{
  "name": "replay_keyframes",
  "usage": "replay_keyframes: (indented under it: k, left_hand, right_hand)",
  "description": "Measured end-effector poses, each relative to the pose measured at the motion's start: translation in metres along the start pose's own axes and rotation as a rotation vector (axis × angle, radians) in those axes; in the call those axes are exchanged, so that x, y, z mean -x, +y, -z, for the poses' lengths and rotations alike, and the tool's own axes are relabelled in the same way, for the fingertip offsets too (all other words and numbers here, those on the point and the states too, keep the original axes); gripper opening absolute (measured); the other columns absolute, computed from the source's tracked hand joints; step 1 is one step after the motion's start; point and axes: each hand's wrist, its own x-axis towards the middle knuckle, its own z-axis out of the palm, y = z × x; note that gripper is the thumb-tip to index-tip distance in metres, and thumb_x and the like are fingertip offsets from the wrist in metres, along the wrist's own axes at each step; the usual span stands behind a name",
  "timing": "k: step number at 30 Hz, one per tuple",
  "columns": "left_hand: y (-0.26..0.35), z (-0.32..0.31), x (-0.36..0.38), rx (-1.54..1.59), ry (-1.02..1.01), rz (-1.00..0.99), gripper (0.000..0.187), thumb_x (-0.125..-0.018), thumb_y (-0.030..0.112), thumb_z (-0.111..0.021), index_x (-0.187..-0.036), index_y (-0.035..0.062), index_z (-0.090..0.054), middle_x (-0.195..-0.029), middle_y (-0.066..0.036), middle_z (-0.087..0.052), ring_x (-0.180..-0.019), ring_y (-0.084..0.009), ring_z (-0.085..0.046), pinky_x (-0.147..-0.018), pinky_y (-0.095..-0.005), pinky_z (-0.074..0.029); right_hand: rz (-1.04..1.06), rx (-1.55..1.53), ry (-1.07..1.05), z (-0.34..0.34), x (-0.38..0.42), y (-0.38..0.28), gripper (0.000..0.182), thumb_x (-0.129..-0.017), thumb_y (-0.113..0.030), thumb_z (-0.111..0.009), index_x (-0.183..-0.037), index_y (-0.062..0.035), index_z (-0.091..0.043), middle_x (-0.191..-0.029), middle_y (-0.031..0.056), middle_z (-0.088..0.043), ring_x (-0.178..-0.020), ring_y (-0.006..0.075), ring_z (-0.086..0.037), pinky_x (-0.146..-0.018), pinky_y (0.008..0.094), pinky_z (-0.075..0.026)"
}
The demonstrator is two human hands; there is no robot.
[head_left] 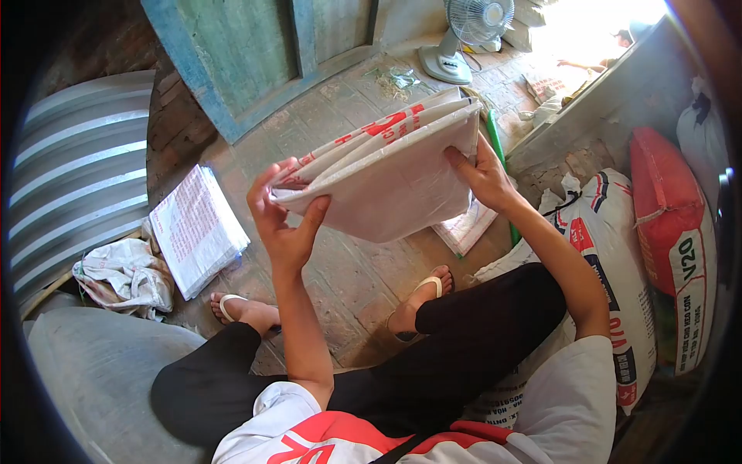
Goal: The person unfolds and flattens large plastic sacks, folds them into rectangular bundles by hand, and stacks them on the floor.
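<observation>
Up in front of me, above the floor, is a folded white woven sack [394,182] with red print showing along its upper folds; it has several layers. My left hand [284,220] grips its left end, thumb on the near face and fingers behind. On the right end, my right hand [483,174] pinches the sack with the thumb on the near side, its other fingers partly hidden. Below the right end, partly covered, a flat printed sack [468,228] lies on the floor. A stack of folded printed sacks [197,224] rests on the bricks to the left.
Full white sacks [595,232] and a red sack [668,201] stand at the right. Corrugated sheet metal [81,170] and a crumpled sack [127,274] are at the left. A fan [471,35] stands at the back by a blue-green door [239,62]. Another person [607,62] shows beyond the doorway.
</observation>
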Motion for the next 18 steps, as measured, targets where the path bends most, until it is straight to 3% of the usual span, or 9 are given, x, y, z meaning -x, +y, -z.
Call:
replay_keyframes:
  k: [1, 2, 5, 6, 12, 14, 18]
  left_hand:
    - [0.001, 0.002, -0.003, -0.035, -0.03, -0.069, 0.055, -0.076, 0.01, -0.085, -0.123, 0.0071, -0.055, -0.125, -0.013, -0.06, -0.115, -0.0221, -0.058, -0.097, -0.0333, -0.047]
    - [0.004, 0.008, -0.008, -0.139, -0.126, -0.125, 0.045, -0.072, 0.01, -0.088, -0.107, 0.0069, -0.061, -0.118, -0.013, -0.064, -0.108, -0.0211, -0.062, -0.091, -0.032, -0.05]
    - [0.01, 0.018, -0.01, -0.402, -0.308, -0.095, 0.035, -0.069, 0.012, -0.09, -0.091, 0.0057, -0.064, -0.11, -0.013, -0.067, -0.098, -0.0205, -0.066, -0.083, -0.0318, -0.053]
    - [0.019, 0.01, -0.011, -0.397, -0.286, -0.067, 0.029, -0.068, 0.012, -0.09, -0.08, 0.0051, -0.064, -0.104, -0.012, -0.069, -0.091, -0.0217, -0.068, -0.078, -0.0309, -0.054]
    - [0.003, -0.008, 0.004, -0.253, -0.291, 0.131, 0.027, -0.074, 0.01, -0.086, -0.082, 0.0033, -0.061, -0.103, -0.012, -0.07, -0.093, -0.0183, -0.066, -0.079, -0.03, -0.053]
    - [0.001, -0.012, 0.007, -0.233, -0.323, 0.141, 0.027, -0.078, 0.011, -0.084, -0.085, 0.0029, -0.06, -0.107, -0.013, -0.069, -0.096, -0.0178, -0.065, -0.082, -0.0296, -0.051]
    - [-0.002, -0.017, 0.01, -0.075, -0.364, 0.203, 0.028, -0.084, 0.016, -0.08, -0.091, 0.0031, -0.056, -0.116, -0.013, -0.062, -0.102, -0.0178, -0.059, -0.087, -0.0295, -0.048]
  right_hand:
    - [-0.005, 0.013, 0.013, 0.004, -0.001, -0.002, 0.05, -0.098, -0.027, -0.063, -0.139, -0.0032, -0.047, -0.125, 0.0076, -0.06, -0.115, 0.0155, -0.052, -0.102, 0.0335, -0.04]
    - [0.002, 0.01, 0.021, 0.007, -0.001, -0.005, 0.049, -0.098, -0.027, -0.063, -0.138, -0.0029, -0.047, -0.124, 0.0072, -0.06, -0.114, 0.015, -0.053, -0.101, 0.0331, -0.041]
    - [0.025, -0.018, 0.02, 0.017, -0.002, -0.019, 0.046, -0.098, -0.027, -0.061, -0.135, -0.0023, -0.049, -0.119, 0.006, -0.061, -0.11, 0.0136, -0.053, -0.097, 0.0317, -0.042]
    - [0.031, -0.04, 0.005, 0.021, -0.001, -0.024, 0.045, -0.098, -0.027, -0.06, -0.134, -0.0022, -0.05, -0.117, 0.0055, -0.061, -0.108, 0.0131, -0.053, -0.096, 0.0312, -0.043]
    - [0.108, -0.001, 0.123, 0.026, 0.006, -0.025, 0.046, -0.097, -0.036, -0.059, -0.127, -0.0022, -0.054, -0.109, 0.0029, -0.06, -0.101, 0.0111, -0.052, -0.09, 0.0284, -0.042]
    - [0.094, -0.019, 0.177, 0.025, 0.007, -0.018, 0.051, -0.098, -0.046, -0.058, -0.124, -0.0024, -0.056, -0.107, 0.0016, -0.06, -0.099, 0.0103, -0.05, -0.088, 0.0273, -0.042]
    - [0.179, 0.129, 0.212, 0.036, 0.006, -0.011, 0.054, -0.1, -0.05, -0.053, -0.124, -0.0014, -0.055, -0.103, 0.0023, -0.058, -0.097, 0.0102, -0.049, -0.087, 0.0264, -0.041]
